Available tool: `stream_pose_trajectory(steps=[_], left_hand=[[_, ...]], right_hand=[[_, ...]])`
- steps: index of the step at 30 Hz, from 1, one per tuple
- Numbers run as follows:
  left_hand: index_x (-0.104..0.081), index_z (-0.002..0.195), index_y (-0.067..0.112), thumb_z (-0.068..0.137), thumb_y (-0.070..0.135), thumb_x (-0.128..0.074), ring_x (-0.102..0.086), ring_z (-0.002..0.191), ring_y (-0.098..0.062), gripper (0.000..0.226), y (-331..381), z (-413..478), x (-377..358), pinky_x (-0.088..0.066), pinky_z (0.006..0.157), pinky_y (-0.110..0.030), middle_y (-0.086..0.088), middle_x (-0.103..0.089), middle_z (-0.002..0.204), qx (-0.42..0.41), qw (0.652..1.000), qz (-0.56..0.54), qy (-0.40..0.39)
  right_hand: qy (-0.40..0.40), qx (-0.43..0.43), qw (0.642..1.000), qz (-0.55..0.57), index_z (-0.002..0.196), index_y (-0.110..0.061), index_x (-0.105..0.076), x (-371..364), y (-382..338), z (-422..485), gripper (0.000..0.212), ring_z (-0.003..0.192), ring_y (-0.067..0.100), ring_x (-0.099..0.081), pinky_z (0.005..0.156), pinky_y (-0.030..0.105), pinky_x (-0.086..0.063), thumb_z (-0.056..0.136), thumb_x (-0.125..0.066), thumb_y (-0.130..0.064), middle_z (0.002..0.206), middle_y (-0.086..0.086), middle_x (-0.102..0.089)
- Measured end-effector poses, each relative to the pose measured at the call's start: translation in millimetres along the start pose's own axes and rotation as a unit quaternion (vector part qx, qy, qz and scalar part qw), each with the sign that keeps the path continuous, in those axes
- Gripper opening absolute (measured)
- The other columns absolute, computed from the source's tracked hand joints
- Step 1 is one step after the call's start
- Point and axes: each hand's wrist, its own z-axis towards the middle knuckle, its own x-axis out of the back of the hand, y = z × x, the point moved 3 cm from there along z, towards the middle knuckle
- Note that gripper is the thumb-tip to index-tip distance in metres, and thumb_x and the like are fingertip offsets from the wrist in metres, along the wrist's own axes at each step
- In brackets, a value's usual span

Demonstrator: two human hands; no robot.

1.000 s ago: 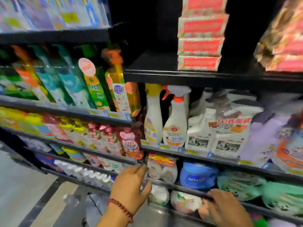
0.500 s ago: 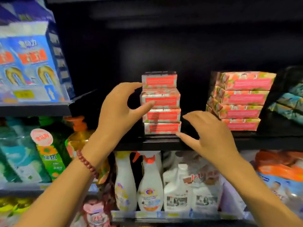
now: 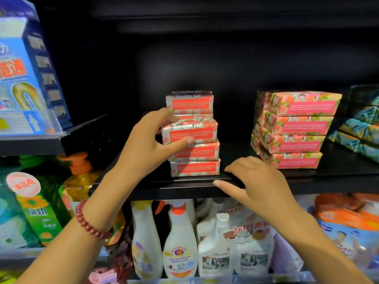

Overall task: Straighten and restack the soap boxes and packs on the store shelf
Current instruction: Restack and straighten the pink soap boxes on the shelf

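The left hand (image 3: 148, 144) is pinching the second soap box (image 3: 191, 131) from top and the right hand (image 3: 257, 186) is resting relaxed, empty, on the shelf edge (image 3: 180, 191)

Shop, household-cleaning aisle. Black display shelves (image 3: 184, 190) in tiers, crowded with repeats of same goods: stacked soap boxes (image 3: 196, 168), spray bottles (image 3: 179, 244), green detergent bottles (image 3: 39, 214), blue cartons (image 3: 22, 83), refill pouches (image 3: 252, 249), labels facing outward.

blk shelf (image 3: 184, 189) w/ dark back panel (image 3: 225, 68), dim light
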Motion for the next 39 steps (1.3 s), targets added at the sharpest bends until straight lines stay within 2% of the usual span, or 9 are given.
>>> stream_pose_trajectory(steps=[5, 11, 15, 19, 23, 26, 30, 33, 39], left_hand=[[-0.056, 0.102, 0.019, 0.060, 0.049, -0.074, -0.061, 0.103, -0.002, 0.054, 5.4, -6.6, 7.7, -0.052, 0.073, -0.012, 0.003, -0.061, 0.109, 0.004, 0.993, -0.118, 0.027], [-0.054, 0.111, 0.007, 0.074, 0.040, -0.075, -0.052, 0.116, -0.018, 0.053, 28.4, -16.0, 17.8, -0.053, 0.089, -0.031, -0.008, -0.053, 0.118, -0.143, 0.985, -0.082, 0.057], [-0.052, 0.112, 0.011, 0.075, 0.037, -0.073, -0.048, 0.118, -0.030, 0.050, 39.8, -16.9, 18.7, -0.048, 0.091, -0.051, -0.011, -0.049, 0.120, -0.212, 0.971, -0.089, 0.066], [-0.044, 0.124, 0.013, 0.072, 0.024, -0.074, -0.046, 0.124, -0.028, 0.061, 46.0, -19.6, 17.0, -0.047, 0.095, -0.051, -0.011, -0.044, 0.128, -0.195, 0.970, -0.136, 0.056], [-0.029, 0.138, 0.029, 0.065, 0.035, -0.080, -0.047, 0.126, -0.012, 0.090, 46.6, -26.2, 17.3, -0.046, 0.098, -0.024, 0.005, -0.046, 0.135, -0.093, 0.980, -0.174, 0.035], [-0.048, 0.121, 0.041, 0.066, 0.050, -0.071, -0.059, 0.107, 0.001, 0.061, 45.7, -28.0, 21.2, -0.049, 0.081, -0.012, 0.023, -0.062, 0.114, -0.002, 0.971, -0.234, 0.041], [-0.070, 0.094, 0.039, 0.072, 0.064, -0.056, -0.067, 0.094, -0.003, 0.036, 42.6, -23.6, 19.3, -0.054, 0.071, -0.018, 0.017, -0.070, 0.100, 0.094, 0.955, -0.280, -0.028], [-0.072, 0.096, 0.032, 0.077, 0.051, -0.065, -0.069, 0.094, -0.012, 0.028, 41.5, -24.8, 16.2, -0.054, 0.072, -0.019, 0.004, -0.073, 0.099, 0.104, 0.934, -0.330, -0.090], [-0.069, 0.100, 0.024, 0.065, 0.031, -0.077, -0.069, 0.095, -0.014, 0.036, 41.3, -25.6, 20.4, -0.055, 0.069, -0.021, 0.005, -0.072, 0.100, 0.069, 0.922, -0.379, 0.022]], right_hand=[[0.003, -0.010, 0.999, 0.038, 0.111, -0.022, -0.064, 9.2, 2.6, 2.8, 0.074, 0.099, 0.012, -0.055, 0.074, 0.029, -0.047, 0.075, -0.022, -0.071, 0.106, -0.008, -0.063], [0.128, -0.075, 0.924, 0.352, 0.117, -0.024, -0.061, 47.0, 5.1, 21.4, 0.064, 0.092, -0.006, -0.059, 0.075, 0.008, -0.045, 0.070, -0.048, -0.066, 0.099, -0.019, -0.066], [0.015, -0.054, 0.864, 0.501, 0.116, -0.025, -0.063, 61.6, -5.5, 37.7, 0.051, 0.091, 0.003, -0.066, 0.068, 0.022, -0.055, 0.079, -0.051, -0.058, 0.099, -0.012, -0.071], [-0.017, -0.036, 0.812, 0.582, 0.110, -0.018, -0.064, 67.3, -15.9, 40.4, 0.028, 0.090, 0.011, -0.069, 0.069, 0.021, -0.055, 0.084, -0.063, -0.028, 0.099, -0.005, -0.073], [0.077, -0.017, 0.834, 0.547, 0.110, -0.021, -0.062, 69.5, -17.5, 32.8, 0.030, 0.096, 0.012, -0.066, 0.080, 0.029, -0.054, 0.082, -0.069, -0.019, 0.103, -0.006, -0.070], [0.122, 0.021, 0.843, 0.524, 0.109, -0.027, -0.060, 71.2, -21.7, 25.2, 0.037, 0.098, 0.007, -0.062, 0.072, 0.015, -0.051, 0.079, -0.071, -0.009, 0.104, -0.010, -0.066], [0.132, 0.069, 0.854, 0.498, 0.111, -0.024, -0.056, 69.6, -27.2, 20.1, 0.042, 0.110, 0.011, -0.057, 0.085, 0.025, -0.052, 0.076, -0.072, -0.006, 0.110, -0.015, -0.060], [0.146, 0.086, 0.855, 0.490, 0.106, -0.023, -0.055, 68.0, -30.7, 18.2, 0.040, 0.111, 0.014, -0.057, 0.090, 0.030, -0.051, 0.078, -0.072, -0.002, 0.108, -0.015, -0.060], [0.072, 0.072, 0.849, 0.519, 0.123, -0.036, -0.044, 65.1, -19.9, 20.7, 0.066, 0.123, 0.007, -0.048, 0.098, 0.026, -0.045, 0.067, -0.079, -0.033, 0.123, -0.018, -0.053]])
